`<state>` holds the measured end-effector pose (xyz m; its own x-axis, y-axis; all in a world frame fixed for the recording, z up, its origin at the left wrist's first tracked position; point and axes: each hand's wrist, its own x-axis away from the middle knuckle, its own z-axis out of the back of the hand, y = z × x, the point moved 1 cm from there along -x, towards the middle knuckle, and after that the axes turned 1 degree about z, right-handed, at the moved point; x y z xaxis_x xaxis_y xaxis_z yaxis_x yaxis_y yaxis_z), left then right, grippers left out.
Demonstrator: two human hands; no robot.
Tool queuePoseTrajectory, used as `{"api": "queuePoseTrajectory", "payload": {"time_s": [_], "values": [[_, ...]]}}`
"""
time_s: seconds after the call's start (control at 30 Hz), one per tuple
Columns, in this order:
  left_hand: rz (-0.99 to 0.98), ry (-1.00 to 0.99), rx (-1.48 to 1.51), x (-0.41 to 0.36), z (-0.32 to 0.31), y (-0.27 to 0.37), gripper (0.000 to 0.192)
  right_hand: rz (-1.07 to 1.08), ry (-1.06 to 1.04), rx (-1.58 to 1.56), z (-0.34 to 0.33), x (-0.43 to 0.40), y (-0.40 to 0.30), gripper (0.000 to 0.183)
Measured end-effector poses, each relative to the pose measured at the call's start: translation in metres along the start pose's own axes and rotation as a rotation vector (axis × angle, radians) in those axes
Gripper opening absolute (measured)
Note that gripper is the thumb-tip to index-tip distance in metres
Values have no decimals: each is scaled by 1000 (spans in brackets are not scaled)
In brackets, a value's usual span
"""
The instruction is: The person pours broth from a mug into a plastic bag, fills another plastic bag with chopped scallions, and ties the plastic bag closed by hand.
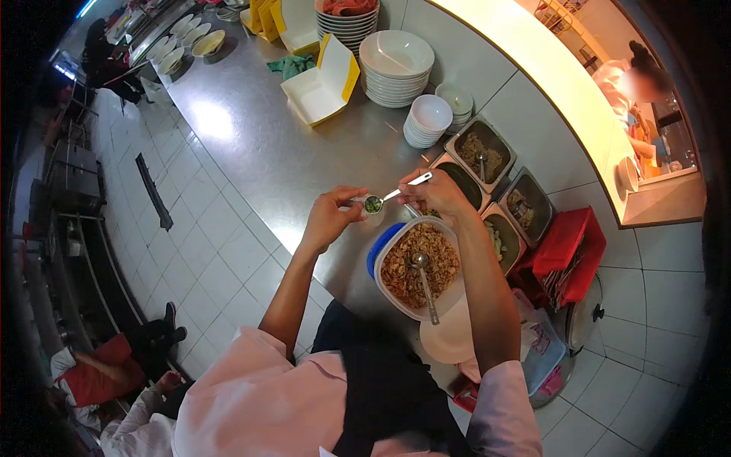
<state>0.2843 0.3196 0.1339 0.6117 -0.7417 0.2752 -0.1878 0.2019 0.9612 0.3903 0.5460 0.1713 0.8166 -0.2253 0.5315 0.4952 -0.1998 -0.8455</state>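
Note:
Pinched between thumb and fingers, a small translucent cup [372, 218] is in my left hand [336, 216] above the steel counter [257, 137]. My right hand [437, 193] grips a metal spoon [410, 185] by its handle. Chopped greens [373, 204] show where the spoon's end meets the cup's mouth; I cannot tell whether they lie in the spoon or the cup. Below my right forearm stands a white plastic tub [394, 297] of reddish-brown crumbly food [400, 260]. A metal ladle [427, 288] rests in it, and a blue lid [379, 247] shows at its left side.
Steel food pans [502, 183] line the wall beside a red basket [577, 251]. Stacked plates [397, 85], small bowls [425, 123] and an opened yellow-and-white box [311, 94] stand farther along. Several bowls [208, 44] sit at the far end. People [103, 365] are at lower left and beyond the hatch.

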Motion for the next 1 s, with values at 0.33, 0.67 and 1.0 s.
{"api": "queuePoseTrajectory", "payload": {"time_s": [0.33, 0.67, 1.0], "values": [[-47, 15, -91, -4, -10, 10, 41, 351, 207, 555, -41, 17, -14, 13], [42, 59, 272, -6, -4, 0, 40, 741, 204, 1170, -63, 42, -3, 19], [84, 42, 356, -9, -3, -2, 38, 776, 282, 1061, -55, 35, -10, 21]]}}
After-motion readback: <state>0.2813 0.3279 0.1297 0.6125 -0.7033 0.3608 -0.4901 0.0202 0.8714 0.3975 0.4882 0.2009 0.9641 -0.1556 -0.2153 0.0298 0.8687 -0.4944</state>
